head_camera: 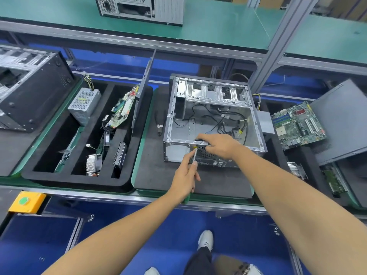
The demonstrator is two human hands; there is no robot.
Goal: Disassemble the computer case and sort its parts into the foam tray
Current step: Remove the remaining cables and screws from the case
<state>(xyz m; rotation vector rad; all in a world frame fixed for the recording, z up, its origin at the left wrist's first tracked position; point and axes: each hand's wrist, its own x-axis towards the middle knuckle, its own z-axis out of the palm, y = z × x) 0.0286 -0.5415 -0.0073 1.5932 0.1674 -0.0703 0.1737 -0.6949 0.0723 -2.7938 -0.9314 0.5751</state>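
An open computer case [214,100] lies on its side on a dark mat, loose black cables [224,124] inside it. My left hand [184,179] grips a screwdriver [195,154] whose tip points at the case's near rear panel. My right hand [220,145] rests on the case's near top edge, fingers curled over the rim. The black foam tray [75,180] to the left holds a power supply [84,105], a motherboard [122,109], a heatsink [93,164] and a drive [119,154].
Black pliers [159,124] lie on the mat left of the case. Another case [29,90] stands far left. At right, a second motherboard [297,125] and a side panel [341,120] sit in another tray. A yellow button box [26,202] is at the bench front.
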